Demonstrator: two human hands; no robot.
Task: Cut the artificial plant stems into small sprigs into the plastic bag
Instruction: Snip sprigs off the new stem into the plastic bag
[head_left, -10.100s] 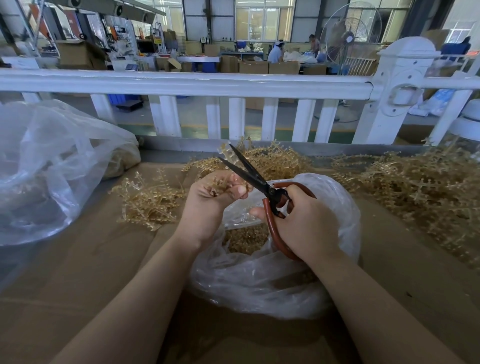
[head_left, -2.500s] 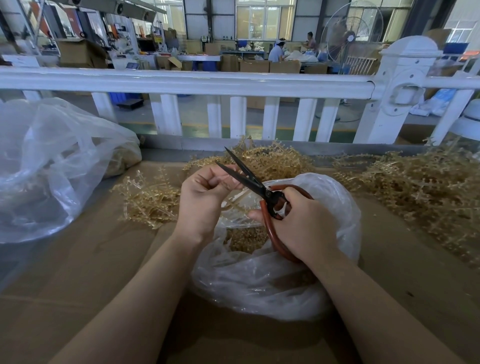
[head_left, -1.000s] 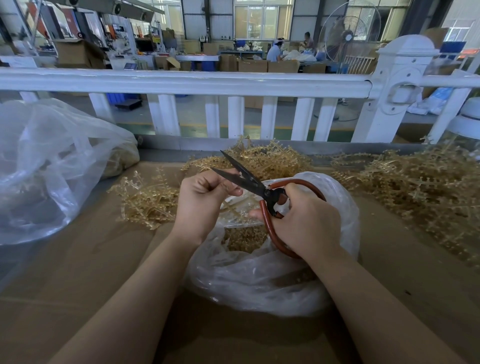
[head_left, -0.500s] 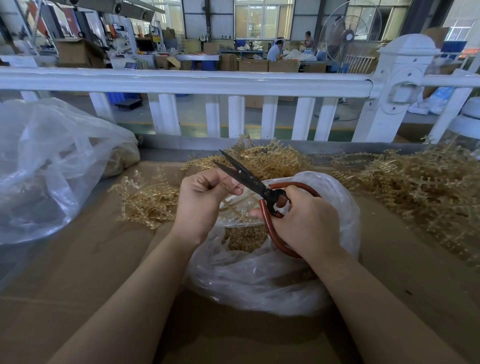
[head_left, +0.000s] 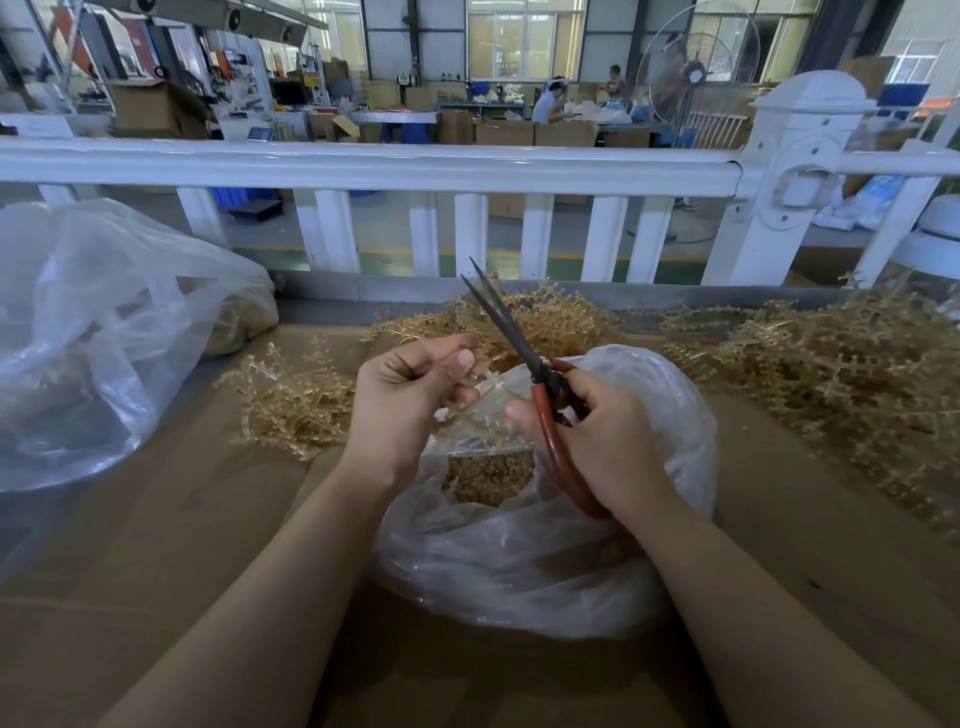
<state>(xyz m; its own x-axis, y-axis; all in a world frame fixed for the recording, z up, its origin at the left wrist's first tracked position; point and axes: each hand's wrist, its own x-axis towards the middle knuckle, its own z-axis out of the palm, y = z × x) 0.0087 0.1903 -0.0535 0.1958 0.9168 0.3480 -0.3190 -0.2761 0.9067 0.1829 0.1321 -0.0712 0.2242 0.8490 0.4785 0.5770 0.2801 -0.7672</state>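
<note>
The right hand (head_left: 605, 441) covers most of the scissors' (head_left: 524, 348) red handles. The left hand's curled fingers (head_left: 441, 358) hide the end of the stem (head_left: 470, 415) they pinch. The large bag (head_left: 93, 338) runs off the left edge, and the sprig pile (head_left: 831, 374) off the right.

Bright, even daylight from the tall windows (head_left: 524, 39) at the far wall; panes slightly blown out. Soft, weak shadows under the forearms on the brown table (head_left: 156, 545). Mild sheen on the plastic bag (head_left: 519, 561) and the white railing (head_left: 363, 161). Wide-angle bend at the edges: railing bows, corners stretch. Centre sharp, far background softer, the fan (head_left: 696, 67) blurred
</note>
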